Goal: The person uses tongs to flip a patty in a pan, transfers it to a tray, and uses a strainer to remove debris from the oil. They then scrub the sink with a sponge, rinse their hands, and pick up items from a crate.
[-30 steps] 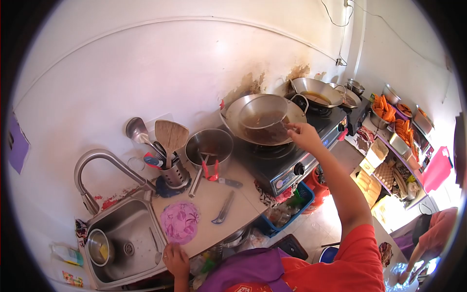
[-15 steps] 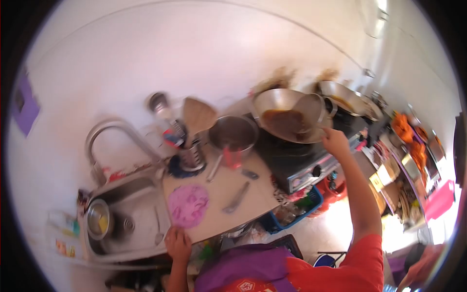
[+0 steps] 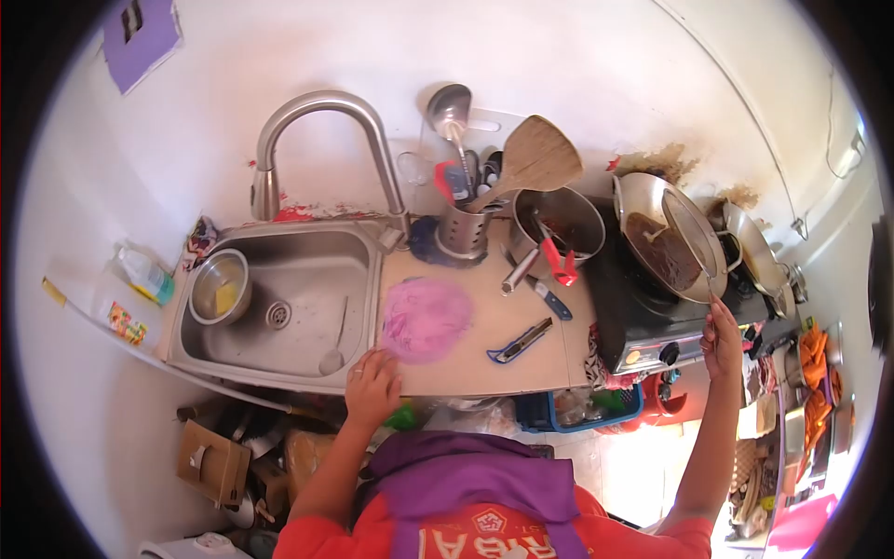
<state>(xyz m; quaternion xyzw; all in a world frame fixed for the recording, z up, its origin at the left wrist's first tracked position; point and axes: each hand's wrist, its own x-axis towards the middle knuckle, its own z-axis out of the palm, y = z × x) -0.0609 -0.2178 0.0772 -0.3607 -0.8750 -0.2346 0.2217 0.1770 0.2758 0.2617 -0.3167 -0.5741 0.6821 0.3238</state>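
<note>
Presently, the right hand [image 3: 722,337] has its grip closed on the handle of the strainer [image 3: 694,238], which is tilted over the wok [image 3: 629,200] beyond the table's right edge. The left hand [image 3: 372,387] touches the pink plate [image 3: 426,317] at the near edge, but its grip cannot be judged. The plate looks bare, so nothing appears to have been transferred yet.

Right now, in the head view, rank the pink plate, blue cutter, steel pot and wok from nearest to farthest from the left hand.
1. Pink plate, at the left hand's fingertips.
2. Blue cutter, on the counter, rightward.
3. Steel pot, back by the wall.
4. Wok, on the stove, far right.
</note>
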